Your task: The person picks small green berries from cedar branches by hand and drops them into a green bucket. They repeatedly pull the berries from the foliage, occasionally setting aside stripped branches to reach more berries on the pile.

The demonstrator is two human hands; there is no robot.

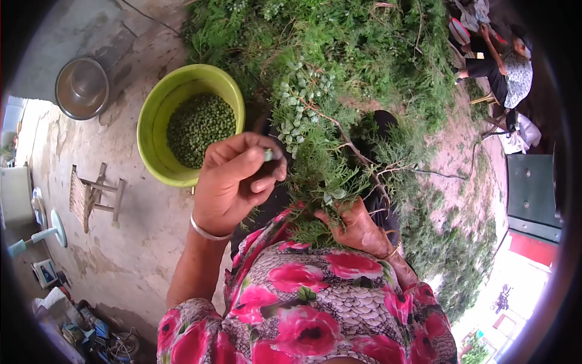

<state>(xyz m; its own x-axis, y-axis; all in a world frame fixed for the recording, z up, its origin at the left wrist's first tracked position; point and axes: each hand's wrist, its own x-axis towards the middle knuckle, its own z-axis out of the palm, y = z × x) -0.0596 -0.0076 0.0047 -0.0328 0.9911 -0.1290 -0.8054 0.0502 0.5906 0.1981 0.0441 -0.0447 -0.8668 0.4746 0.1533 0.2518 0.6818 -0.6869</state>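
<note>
My left hand [233, 182], a metal bangle on its wrist, pinches a small pale green berry [268, 155] between thumb and fingertips. It hovers just right of a lime-green bowl [145, 124] partly filled with picked green berries [200, 127]. My right hand [354, 227] grips the stem of a leafy evergreen branch [327, 151] held over my lap. The branch carries a cluster of pale green berries [300, 100] near its upper end. My floral top fills the lower part of the view.
A heap of cut green branches [339, 36] covers the ground beyond my lap. A steel bowl [82, 88] and a small wooden stool [91, 194] stand on the concrete at left. Another person [506, 64] sits at top right.
</note>
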